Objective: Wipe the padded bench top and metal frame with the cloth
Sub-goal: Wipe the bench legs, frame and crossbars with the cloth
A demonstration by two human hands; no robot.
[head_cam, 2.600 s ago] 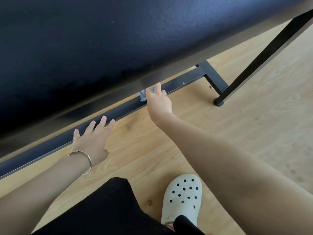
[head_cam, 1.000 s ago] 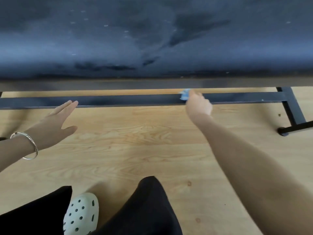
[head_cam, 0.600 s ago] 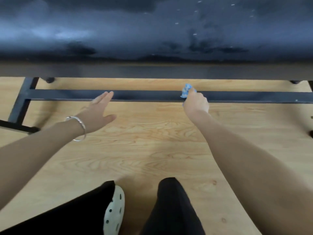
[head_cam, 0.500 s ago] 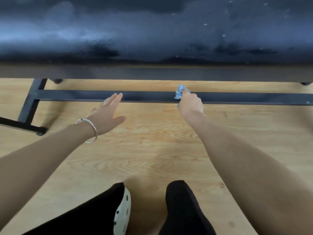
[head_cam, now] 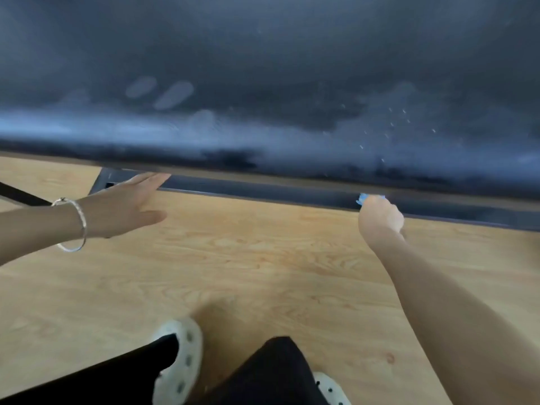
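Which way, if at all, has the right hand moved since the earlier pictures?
Yes. The right hand, gripping the cloth, has slid left along the lower rail, toward the frame's left corner.

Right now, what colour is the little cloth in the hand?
Light blue. The cloth peeks out above the right hand in the head view.

Light wooden floor point(head_cam: 248, 258); the bench's black metal frame point(head_cam: 263, 194) stands on it; white clogs point(head_cam: 187, 358) too.

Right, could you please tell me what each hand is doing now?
Left hand: open, fingers straight, holding nothing.
Right hand: grips the small crumpled blue cloth at the black metal rail.
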